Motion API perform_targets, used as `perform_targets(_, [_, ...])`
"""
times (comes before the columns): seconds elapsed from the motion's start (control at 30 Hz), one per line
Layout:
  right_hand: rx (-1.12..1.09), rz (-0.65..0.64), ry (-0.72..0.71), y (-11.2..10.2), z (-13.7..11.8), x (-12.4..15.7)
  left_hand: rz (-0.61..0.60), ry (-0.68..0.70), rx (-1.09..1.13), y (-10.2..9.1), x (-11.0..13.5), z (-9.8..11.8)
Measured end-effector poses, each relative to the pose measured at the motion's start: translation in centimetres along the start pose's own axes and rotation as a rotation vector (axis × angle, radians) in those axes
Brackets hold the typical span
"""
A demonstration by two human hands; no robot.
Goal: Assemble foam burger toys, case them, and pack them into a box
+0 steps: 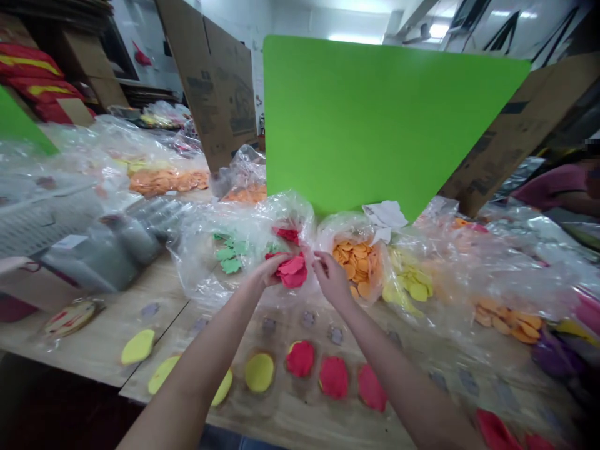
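Note:
Over the mouth of a clear plastic bag, my left hand (272, 269) is closed on a small stack of red scalloped foam pieces (293, 272). My right hand (329, 274) is just to the right of the stack, its fingertips pinched together by the bag's plastic; what is between them is too small to make out. More red pieces (287, 234) show inside the bag behind. Below my arms lies a row on the table, with round yellow pieces (259, 372) to the left and red scalloped pieces (334, 377) towards the right, some atop yellow ones.
Clear bags hold green pieces (229, 255), orange discs (357, 262) and yellow pieces (412, 281). A green board (375, 125) stands upright behind them, with cardboard sheets (225, 87) beside it. Small grey squares (335, 334) dot the wooden table (290, 415). Another person's sleeve (546, 187) shows at right.

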State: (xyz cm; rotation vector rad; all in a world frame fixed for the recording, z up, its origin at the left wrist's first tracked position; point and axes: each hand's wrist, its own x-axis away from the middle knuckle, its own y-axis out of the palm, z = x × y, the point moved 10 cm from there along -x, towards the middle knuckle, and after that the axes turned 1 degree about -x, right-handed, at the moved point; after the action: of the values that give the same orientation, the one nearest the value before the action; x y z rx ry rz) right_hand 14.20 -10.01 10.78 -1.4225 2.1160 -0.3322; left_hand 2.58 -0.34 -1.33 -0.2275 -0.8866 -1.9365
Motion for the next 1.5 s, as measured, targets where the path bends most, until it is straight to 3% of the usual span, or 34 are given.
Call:
perform_targets(0.13, [-0.093,-0.061,0.084,4.1,-0.2,-5.8,-0.057,-0.025,-0.087,0.7,0.5,1.3])
perform_targets(0.3, [-0.191,-0.141,0.128,7.7,2.4,-6.4,-0.046,-0.006,0.005,0.0,0.8,2.9])
perform_targets(0.5, [-0.306,-0.06,0.169,7.9,4.6,-4.2,-0.073,0.11,0.247,1.0,2.3,2.7])
perform_targets(0.6, [-0.24,0.001,0.152,7.3,3.9,-3.3,-0.122,0.132,0.303,2.5,3.3,1.5])
perform_targets(0.73, [-0.085,0.082,0.079,4.9,2.3,-2.1,-0.194,0.044,0.297,3.0,5.6,0.0])
perform_targets(0.77, [-0.133,0.064,0.1,4.7,2.3,-1.9,-0.218,0.005,0.28,3.0,6.4,-0.4])
perform_targets(0.83, [-0.268,-0.097,0.143,5.7,2.0,-1.4,-0.284,-0.119,0.215,3.0,8.4,-1.6])
perform_targets(0.9, [-0.342,-0.267,0.098,7.0,0.4,-0.4,-0.349,-0.269,0.139,3.0,10.5,-3.3])
perform_targets(0.93, [-0.344,-0.287,0.045,7.1,-0.5,0.1,-0.369,-0.326,0.121,2.8,11.5,-4.1])
perform_targets(1.13, [-0.271,-0.01,-0.141,4.4,-4.6,3.8,-0.31,-0.29,0.356,1.1,15.5,-6.0])
perform_targets(1.2, [-0.304,-0.003,-0.161,4.1,-5.7,5.3,-0.28,-0.295,0.421,0.6,16.5,-7.0])
perform_targets(1.3, [-0.346,-0.1,-0.163,4.0,-7.2,7.3,-0.208,-0.284,0.452,-0.3,17.2,-8.3])
perform_targets(1.4, [-0.367,-0.096,-0.104,2.2,-7.4,8.3,-0.074,-0.213,0.408,-2.8,17.7,-8.3])
perform_targets(1.5, [-0.346,-0.05,0.035,1.0,-5.1,8.7,0.04,0.009,0.282,-6.6,19.6,-6.1])
